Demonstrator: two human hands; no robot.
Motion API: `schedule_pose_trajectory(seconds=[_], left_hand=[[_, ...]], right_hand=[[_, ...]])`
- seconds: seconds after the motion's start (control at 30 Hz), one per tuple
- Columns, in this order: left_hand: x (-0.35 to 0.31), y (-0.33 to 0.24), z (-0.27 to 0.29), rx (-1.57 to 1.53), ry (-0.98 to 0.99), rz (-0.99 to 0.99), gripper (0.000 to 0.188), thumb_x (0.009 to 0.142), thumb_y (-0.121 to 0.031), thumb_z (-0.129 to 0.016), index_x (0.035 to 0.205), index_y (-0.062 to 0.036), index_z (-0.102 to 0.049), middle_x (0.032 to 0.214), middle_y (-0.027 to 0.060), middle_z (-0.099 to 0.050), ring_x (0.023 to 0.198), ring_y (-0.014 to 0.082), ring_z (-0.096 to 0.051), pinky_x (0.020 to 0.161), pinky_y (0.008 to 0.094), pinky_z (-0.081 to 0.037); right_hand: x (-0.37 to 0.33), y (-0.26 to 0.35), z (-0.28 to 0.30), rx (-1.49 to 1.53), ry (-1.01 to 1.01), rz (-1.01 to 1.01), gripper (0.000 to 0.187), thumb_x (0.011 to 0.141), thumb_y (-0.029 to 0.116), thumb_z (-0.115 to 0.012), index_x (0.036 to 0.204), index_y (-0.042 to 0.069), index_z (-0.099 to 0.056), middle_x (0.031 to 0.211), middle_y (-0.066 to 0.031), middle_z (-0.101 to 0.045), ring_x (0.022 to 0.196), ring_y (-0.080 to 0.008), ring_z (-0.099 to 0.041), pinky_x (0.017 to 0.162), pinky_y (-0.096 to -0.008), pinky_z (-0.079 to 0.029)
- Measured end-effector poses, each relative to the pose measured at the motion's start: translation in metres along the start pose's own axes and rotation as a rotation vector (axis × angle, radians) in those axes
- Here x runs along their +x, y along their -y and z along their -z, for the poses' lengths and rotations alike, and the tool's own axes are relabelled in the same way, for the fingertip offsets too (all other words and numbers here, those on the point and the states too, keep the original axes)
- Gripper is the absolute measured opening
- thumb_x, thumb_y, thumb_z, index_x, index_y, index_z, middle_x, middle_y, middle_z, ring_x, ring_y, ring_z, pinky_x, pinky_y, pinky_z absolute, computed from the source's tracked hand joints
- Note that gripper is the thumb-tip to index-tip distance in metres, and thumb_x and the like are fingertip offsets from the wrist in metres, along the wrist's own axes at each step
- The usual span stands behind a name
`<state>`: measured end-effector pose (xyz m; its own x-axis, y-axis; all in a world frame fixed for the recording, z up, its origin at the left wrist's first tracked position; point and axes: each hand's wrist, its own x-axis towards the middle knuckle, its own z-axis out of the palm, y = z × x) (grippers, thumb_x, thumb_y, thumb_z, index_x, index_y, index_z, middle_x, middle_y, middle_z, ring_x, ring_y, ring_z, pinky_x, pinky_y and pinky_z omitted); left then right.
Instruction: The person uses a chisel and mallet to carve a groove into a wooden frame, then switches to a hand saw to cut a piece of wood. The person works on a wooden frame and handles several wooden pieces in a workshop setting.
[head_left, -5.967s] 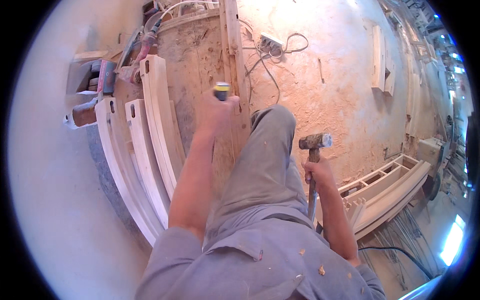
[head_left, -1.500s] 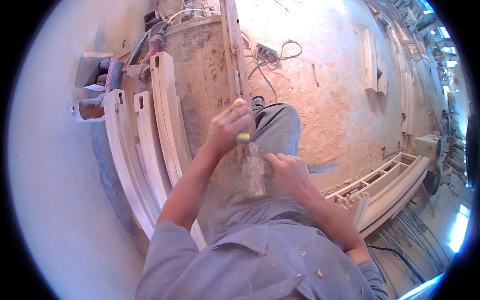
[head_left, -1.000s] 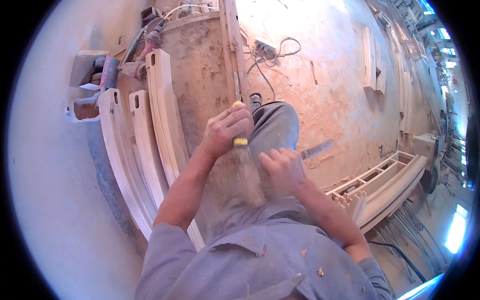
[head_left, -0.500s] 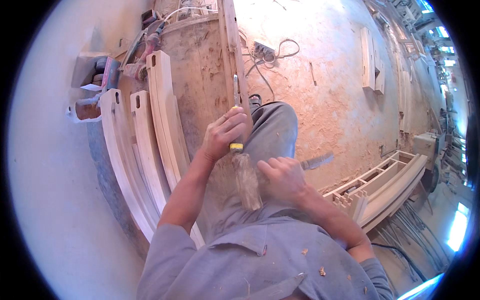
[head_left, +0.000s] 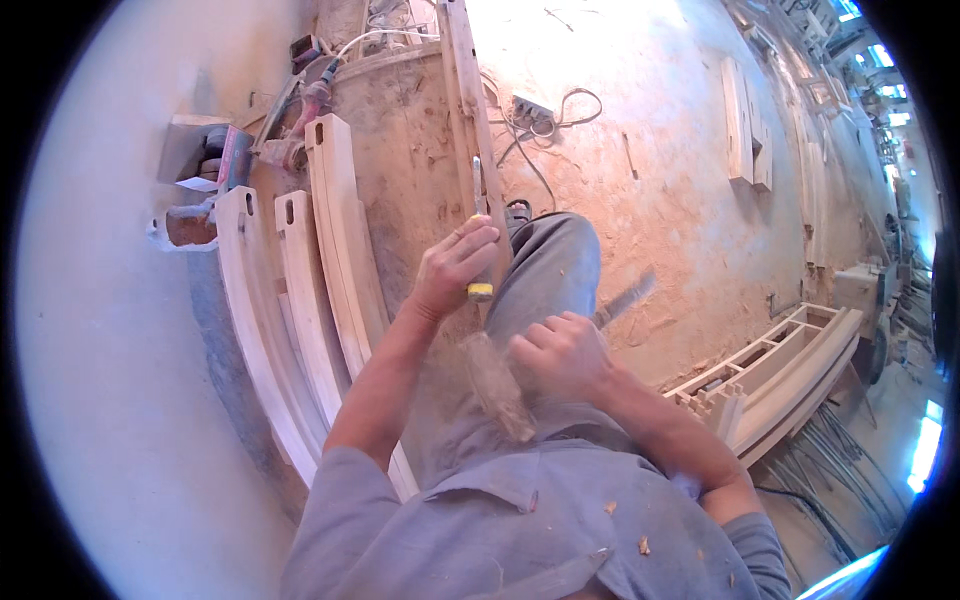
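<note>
My left hand (head_left: 458, 265) is closed around the handle of a chisel (head_left: 480, 291) with yellow bands. The metal blade points away from me, its tip at a long wooden bar (head_left: 461, 90). In my right hand (head_left: 563, 352), a fist in front of my lap, is a worn wooden mallet (head_left: 497, 385), blurred by motion. Its head hangs left of the fist, a short gap below the chisel's butt; the grey handle end sticks out to the right. Beneath the bar lies a broad wooden surface (head_left: 390, 135) strewn with dust.
Several slotted wooden pieces (head_left: 335, 190) lie at left. Behind them are a corded power tool (head_left: 310, 105) and an open box (head_left: 235, 158). A power strip (head_left: 533, 112) with cables rests on the shaving-strewn floor. A wooden frame stack (head_left: 775, 370) stands at right, more timber (head_left: 740, 120) beyond.
The mallet head has drawn back from the chisel's butt toward me, and a gap shows between them. My left hand keeps the chisel at the bar. The whole view has shifted slightly.
</note>
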<state>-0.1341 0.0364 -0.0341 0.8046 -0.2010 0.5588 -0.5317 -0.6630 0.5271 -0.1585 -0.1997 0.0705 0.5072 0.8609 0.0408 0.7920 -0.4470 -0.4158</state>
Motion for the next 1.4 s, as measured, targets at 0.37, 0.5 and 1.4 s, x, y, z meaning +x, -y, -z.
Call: schedule_pose_trajectory(seconds=[0.37,0.5,1.4], left_hand=[[0.016,0.005,-0.004,0.003,-0.124,0.066,0.022,0.077,-0.006,-0.072,0.099,-0.0062,-0.068,0.117,0.0081,-0.072,0.121,0.0319,-0.068,0.094,0.0403,-0.06],[0.011,-0.005,0.003,-0.014,-0.106,0.073,0.018,0.077,-0.005,-0.075,0.093,-0.0068,-0.068,0.11,0.0082,-0.073,0.116,0.0322,-0.071,0.093,0.0404,-0.061],[0.011,0.014,0.007,0.035,-0.001,-0.015,0.018,0.079,-0.005,-0.074,0.095,-0.0072,-0.067,0.111,0.0066,-0.073,0.117,0.0302,-0.071,0.091,0.0385,-0.062]], right_hand=[[-0.006,-0.002,0.014,-0.024,0.026,-0.274,0.022,0.072,0.008,-0.068,0.094,0.012,-0.064,0.074,-0.0081,-0.059,0.07,-0.0295,-0.066,0.06,-0.0432,-0.052],[-0.01,-0.001,0.01,0.001,0.01,-0.254,0.024,0.072,0.008,-0.069,0.095,0.011,-0.065,0.073,-0.0072,-0.058,0.066,-0.0288,-0.063,0.058,-0.042,-0.05],[0.009,-0.023,-0.002,0.016,-0.076,-0.451,0.018,0.076,0.01,-0.07,0.093,0.011,-0.065,0.074,-0.0092,-0.062,0.067,-0.0316,-0.066,0.059,-0.044,-0.051]])
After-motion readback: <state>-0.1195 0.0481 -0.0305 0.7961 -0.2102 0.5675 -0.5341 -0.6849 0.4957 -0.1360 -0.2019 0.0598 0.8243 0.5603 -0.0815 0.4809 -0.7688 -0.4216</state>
